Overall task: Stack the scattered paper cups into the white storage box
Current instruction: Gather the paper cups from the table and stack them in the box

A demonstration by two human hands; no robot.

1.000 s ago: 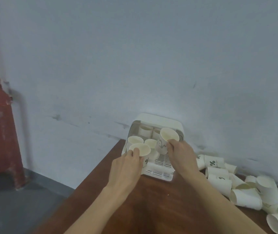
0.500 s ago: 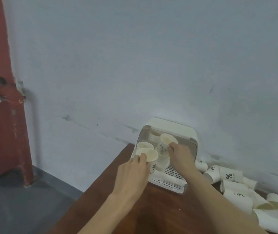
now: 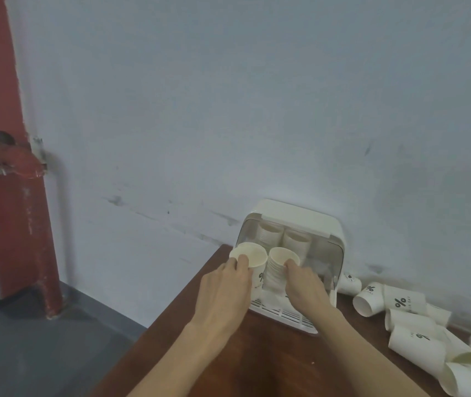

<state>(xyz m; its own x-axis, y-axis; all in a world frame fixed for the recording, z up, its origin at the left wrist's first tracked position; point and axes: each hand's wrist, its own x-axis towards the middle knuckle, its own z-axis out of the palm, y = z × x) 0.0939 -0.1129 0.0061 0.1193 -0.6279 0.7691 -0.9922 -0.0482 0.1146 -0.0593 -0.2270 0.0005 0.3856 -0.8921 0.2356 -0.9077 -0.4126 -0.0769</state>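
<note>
The white storage box (image 3: 326, 224) sits at the counter's (image 3: 228, 362) far edge against the wall, holding stacks of cups. The left hand (image 3: 223, 287) grips a paper cup (image 3: 250, 260) at the box's 9 o'clock side. The right hand (image 3: 304, 285) pinches the rim of the front stack (image 3: 278, 263) inside. Scattered cups (image 3: 406, 322) lie at 3 o'clock from the box.

Upright stacked paper cups (image 3: 281, 269) inside open white storage box (image 3: 314, 224); loose cups (image 3: 412, 325) toppled just right of it.
</note>
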